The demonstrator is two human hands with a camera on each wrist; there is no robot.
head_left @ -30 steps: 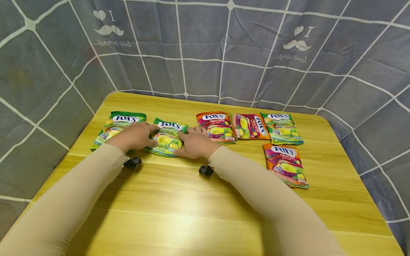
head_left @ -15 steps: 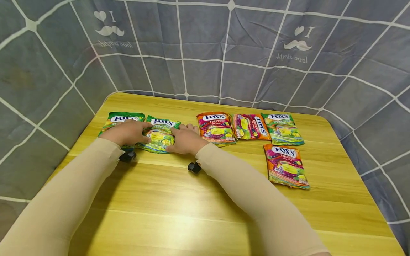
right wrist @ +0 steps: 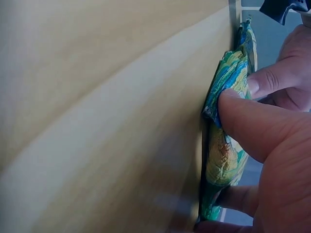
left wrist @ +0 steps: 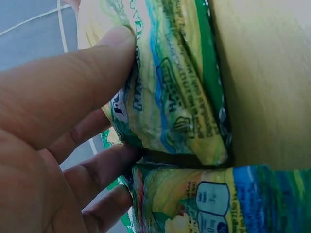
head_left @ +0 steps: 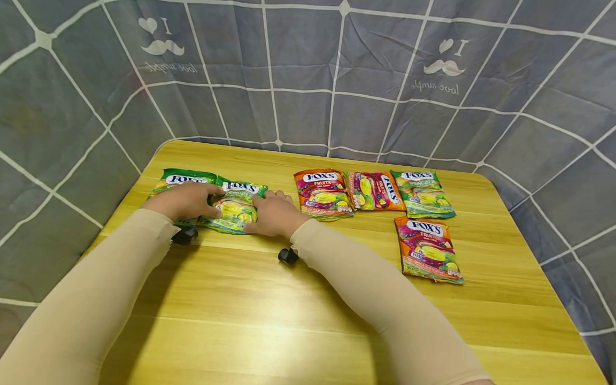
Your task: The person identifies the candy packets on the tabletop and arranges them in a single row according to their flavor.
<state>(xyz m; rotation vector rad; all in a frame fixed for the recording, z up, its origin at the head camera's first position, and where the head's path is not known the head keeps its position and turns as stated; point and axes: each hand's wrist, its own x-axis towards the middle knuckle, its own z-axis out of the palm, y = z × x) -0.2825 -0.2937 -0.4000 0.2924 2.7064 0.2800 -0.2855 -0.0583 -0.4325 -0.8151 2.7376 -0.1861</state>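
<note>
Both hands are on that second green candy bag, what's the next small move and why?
Probably let go: the green bag held by the left hand and right hand already lies flat against the leftmost green bag.

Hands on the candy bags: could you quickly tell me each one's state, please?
Left hand: pinching the green foil Fox's candy bag.
Right hand: pinching the same bag's other side.

Both hands have slid the green candy bag (head_left: 233,207) leftward against its neighbour (head_left: 179,178).

Home: small wooden table (head_left: 289,331), patterned cloth backdrop (head_left: 308,75).
</note>
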